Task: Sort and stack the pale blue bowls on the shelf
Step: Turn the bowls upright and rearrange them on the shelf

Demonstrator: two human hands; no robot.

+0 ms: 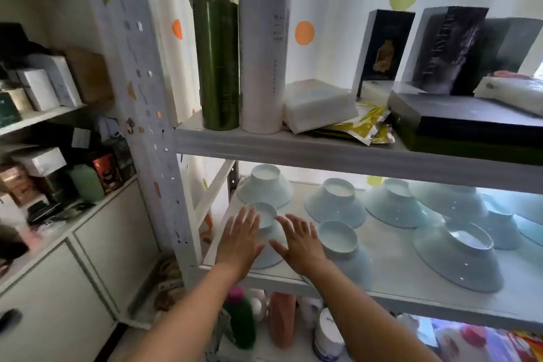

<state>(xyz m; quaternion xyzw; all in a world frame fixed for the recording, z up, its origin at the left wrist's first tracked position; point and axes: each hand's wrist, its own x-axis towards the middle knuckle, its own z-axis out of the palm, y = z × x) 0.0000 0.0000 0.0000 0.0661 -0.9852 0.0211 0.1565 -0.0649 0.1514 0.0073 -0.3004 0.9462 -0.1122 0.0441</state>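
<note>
Several pale blue bowls lie upside down on the white middle shelf (390, 279). A small bowl (269, 222) sits at the front left, and both my hands flank it with straight, spread fingers. My left hand (242, 236) is against its left side and my right hand (299, 239) is against its right side. Another small bowl (340, 239) stands just right of my right hand. Behind are a small bowl (264, 185) and a further one (336, 200). Larger bowls (458, 256) fill the right part of the shelf.
The shelf above holds a green bottle (219, 62), a white bottle (263, 53), a white packet (318, 103) and dark boxes (458, 117). A perforated metal post (147, 91) stands at left. Bottles and jars (282, 320) crowd the shelf below. Boxes fill the left cabinet.
</note>
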